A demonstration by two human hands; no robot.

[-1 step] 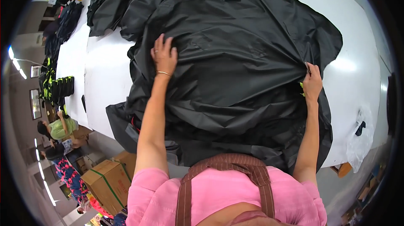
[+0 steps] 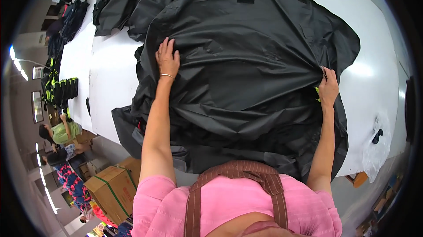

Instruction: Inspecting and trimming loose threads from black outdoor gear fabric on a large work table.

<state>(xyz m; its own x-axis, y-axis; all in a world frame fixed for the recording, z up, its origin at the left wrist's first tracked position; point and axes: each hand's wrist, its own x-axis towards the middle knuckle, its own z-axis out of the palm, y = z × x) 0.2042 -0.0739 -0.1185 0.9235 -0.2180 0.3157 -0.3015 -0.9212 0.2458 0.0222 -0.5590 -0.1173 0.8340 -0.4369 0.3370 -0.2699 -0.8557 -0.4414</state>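
Note:
A large black garment or cover of smooth, thin fabric (image 2: 238, 87) lies spread in front of me, its kind not certain. My left hand (image 2: 168, 60) rests flat on its left part, fingers stretched out. At the right side, my right hand (image 2: 328, 89) is closed on a gathered bit of the cloth, and folds run from there across the fabric. Something small and dark shows between its thumb and fingers, too small to name. Beside that hand a yellow-green scrap (image 2: 317, 94) peeks out. A small black rectangular patch (image 2: 245, 0) sits near the far edge.
The white table (image 2: 112, 71) carries more black fabric pieces (image 2: 145, 7) at the far left. A clear plastic bag (image 2: 376, 153) hangs at the right edge. Cardboard boxes (image 2: 110, 190) stand on the floor at left, near a person in green (image 2: 66, 132).
My left hand has slid slightly to the left on the cloth. My right hand keeps its hold, almost in the same place.

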